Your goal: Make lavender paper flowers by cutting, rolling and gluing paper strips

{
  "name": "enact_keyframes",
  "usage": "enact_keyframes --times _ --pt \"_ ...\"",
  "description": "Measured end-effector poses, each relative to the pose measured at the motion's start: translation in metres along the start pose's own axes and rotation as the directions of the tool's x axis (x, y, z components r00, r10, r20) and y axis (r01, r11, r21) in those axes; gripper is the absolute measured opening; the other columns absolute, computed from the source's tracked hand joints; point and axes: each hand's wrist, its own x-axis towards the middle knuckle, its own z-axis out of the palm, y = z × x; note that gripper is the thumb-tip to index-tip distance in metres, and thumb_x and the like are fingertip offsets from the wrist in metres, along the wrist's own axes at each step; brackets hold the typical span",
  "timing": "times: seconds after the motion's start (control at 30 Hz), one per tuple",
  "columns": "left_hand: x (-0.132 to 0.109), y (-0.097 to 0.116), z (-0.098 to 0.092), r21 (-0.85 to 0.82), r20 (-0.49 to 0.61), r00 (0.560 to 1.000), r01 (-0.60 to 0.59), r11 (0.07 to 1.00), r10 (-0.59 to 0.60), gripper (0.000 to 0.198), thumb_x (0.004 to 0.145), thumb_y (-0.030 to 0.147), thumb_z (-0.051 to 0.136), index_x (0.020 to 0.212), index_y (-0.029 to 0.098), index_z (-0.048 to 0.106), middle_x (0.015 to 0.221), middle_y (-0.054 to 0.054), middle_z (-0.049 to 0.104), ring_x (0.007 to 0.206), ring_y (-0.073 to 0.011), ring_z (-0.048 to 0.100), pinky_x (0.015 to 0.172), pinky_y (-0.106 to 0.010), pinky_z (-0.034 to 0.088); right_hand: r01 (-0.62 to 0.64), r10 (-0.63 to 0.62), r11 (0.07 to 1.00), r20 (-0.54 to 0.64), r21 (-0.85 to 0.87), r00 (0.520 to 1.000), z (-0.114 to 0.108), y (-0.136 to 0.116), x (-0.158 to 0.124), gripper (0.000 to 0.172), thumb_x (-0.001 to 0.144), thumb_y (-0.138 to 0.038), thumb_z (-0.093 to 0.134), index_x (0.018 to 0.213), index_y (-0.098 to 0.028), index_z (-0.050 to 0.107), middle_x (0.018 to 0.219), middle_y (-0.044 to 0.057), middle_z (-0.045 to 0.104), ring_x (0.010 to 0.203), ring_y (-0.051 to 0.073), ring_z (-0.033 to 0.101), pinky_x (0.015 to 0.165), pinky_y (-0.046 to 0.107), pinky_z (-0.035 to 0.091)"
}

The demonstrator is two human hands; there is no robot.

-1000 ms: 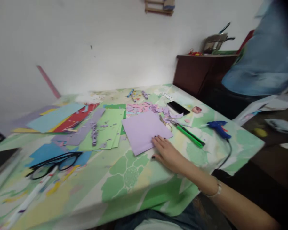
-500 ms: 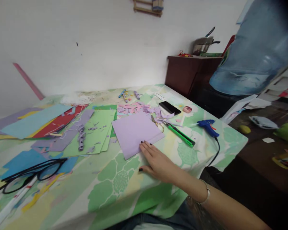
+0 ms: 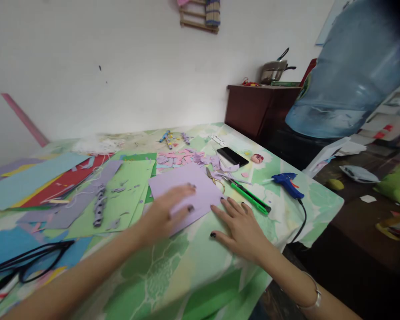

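A sheet of light purple paper [image 3: 200, 184] lies flat on the patterned tablecloth in front of me. My left hand [image 3: 166, 211], somewhat blurred, is over the sheet's left part with thumb and fingers apart; I cannot tell whether it touches the paper. At the sheet's lower right corner, my right hand [image 3: 240, 226] rests palm down with its fingers spread. Beyond the right fingertips are gold-handled scissors [image 3: 216, 178] and a green utility knife [image 3: 248, 195]. Neither hand holds anything.
Left lie green paper sheets [image 3: 130, 186], a rolled, dotted purple paper tube [image 3: 99, 206] and black glasses [image 3: 30, 262]. Cut paper scraps [image 3: 180, 158] and a phone [image 3: 232, 156] lie farther back. A blue glue gun [image 3: 288, 184] with its cord sits near the right edge.
My left hand has come into view from the lower left, over the purple paper. My right hand has shifted right, toward the sheet's corner. The camera view has turned slightly.
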Motion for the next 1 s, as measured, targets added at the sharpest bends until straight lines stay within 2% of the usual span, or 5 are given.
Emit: enact_keyframes --times 0.1,0.23,0.5,0.73,1.0 --pt "-0.006 0.004 0.042 0.007 0.228 0.965 -0.135 0.991 0.130 0.043 0.094 0.034 0.043 0.130 0.012 0.048 0.130 -0.014 0.057 0.123 -0.0260 0.051 0.102 -0.044 0.044 -0.035 0.035 0.999 -0.028 -0.016 0.999 0.000 0.005 0.000 0.062 0.086 -0.060 0.043 0.141 -0.032 0.039 0.146 0.011 0.040 0.134 0.038 0.031 0.102 0.061 0.025" --pt "-0.022 0.004 0.062 0.046 0.287 0.952 -0.127 0.991 0.109 0.045 0.093 0.036 0.044 0.131 0.012 0.049 0.132 -0.013 0.056 0.127 -0.0272 0.047 0.105 -0.047 0.042 -0.113 0.112 0.993 -0.031 -0.029 0.993 -0.002 0.013 0.000 0.065 0.086 -0.057 0.042 0.143 -0.024 0.038 0.145 0.008 0.042 0.134 0.038 0.031 0.102 0.057 0.030" --pt "-0.061 -0.008 0.026 0.080 0.168 0.975 -0.163 0.983 0.148 0.043 0.087 0.030 0.055 0.128 0.017 0.054 0.127 -0.009 0.061 0.124 -0.0246 0.051 0.107 -0.040 0.042 -0.109 0.111 0.991 0.026 -0.075 0.993 -0.007 0.017 0.003 0.067 0.087 -0.056 0.041 0.142 -0.017 0.038 0.144 0.008 0.043 0.132 0.038 0.031 0.101 0.055 0.033" --pt "-0.085 -0.007 0.004 0.233 0.191 0.956 -0.264 0.936 0.222 0.045 0.083 0.037 0.061 0.122 0.013 0.059 0.127 -0.010 0.060 0.125 -0.0256 0.050 0.107 -0.038 0.041 -0.095 0.098 0.989 0.021 -0.110 0.995 -0.007 0.017 0.003 0.062 0.090 -0.050 0.042 0.142 -0.018 0.039 0.145 0.007 0.042 0.129 0.036 0.033 0.101 0.053 0.032" --pt "-0.129 0.003 0.001 0.295 0.103 0.990 -0.128 0.947 0.101 0.048 0.080 0.037 0.064 0.123 0.017 0.059 0.126 -0.008 0.061 0.117 -0.0239 0.057 0.106 -0.034 0.041 -0.077 0.075 0.990 -0.019 -0.122 0.997 0.000 0.024 -0.001 0.058 0.092 -0.050 0.036 0.143 -0.022 0.036 0.146 0.004 0.041 0.130 0.033 0.032 0.099 0.053 0.033"
